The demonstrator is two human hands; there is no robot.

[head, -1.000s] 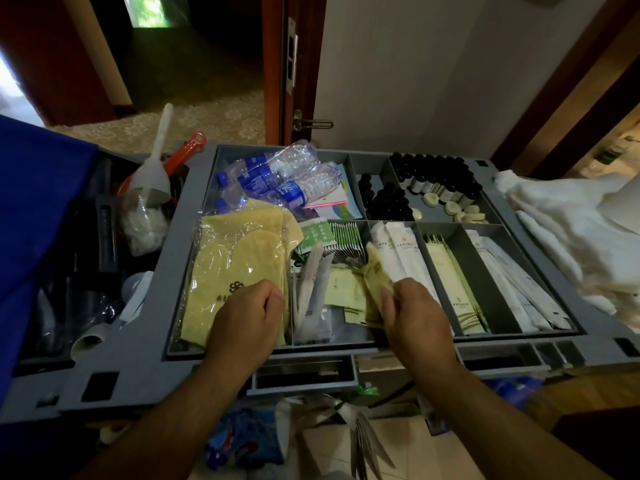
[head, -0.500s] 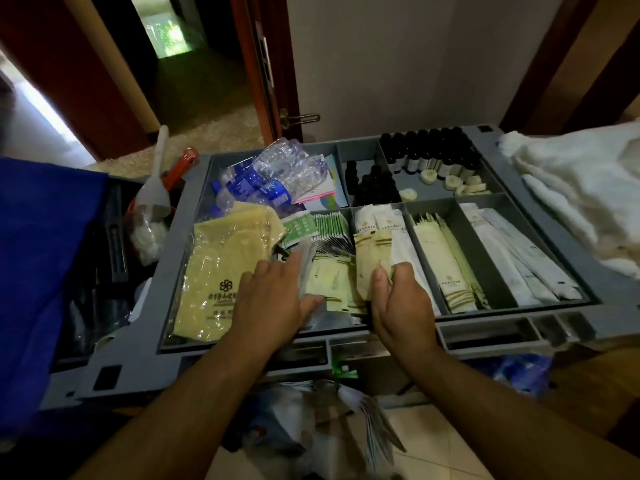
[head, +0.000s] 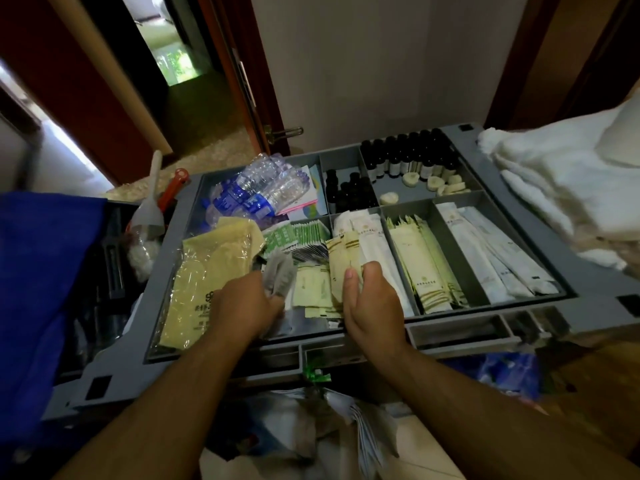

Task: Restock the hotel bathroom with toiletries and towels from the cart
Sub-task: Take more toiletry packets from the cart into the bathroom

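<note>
The grey cart tray [head: 588, 296] is split into compartments of toiletries. My right hand [head: 370, 303] grips a small stack of cream sachets [head: 341, 261] over the middle compartment, thumb on top. My left hand [head: 247, 304] holds grey-white packets [head: 280, 275] just left of that, beside the yellow bagged slippers [head: 207, 271]. Dark small bottles [head: 405, 157] fill the back compartments. Long cream packets [head: 415, 258] and white packets [head: 485, 254] lie to the right. White towels [head: 561, 181] are piled on the cart's right end.
Water bottles [head: 256, 192] lie in the back left compartment. A white brush [head: 150, 206] and red handle [head: 173, 188] stand left of the tray, next to a blue bag [head: 38, 289]. An open wooden door [head: 249, 81] is behind the cart. Loose bags hang below the tray.
My left hand moved off the yellow slippers to the middle compartment and took hold of grey-white packets. My right hand kept the cream sachets. The view swung slightly left.
</note>
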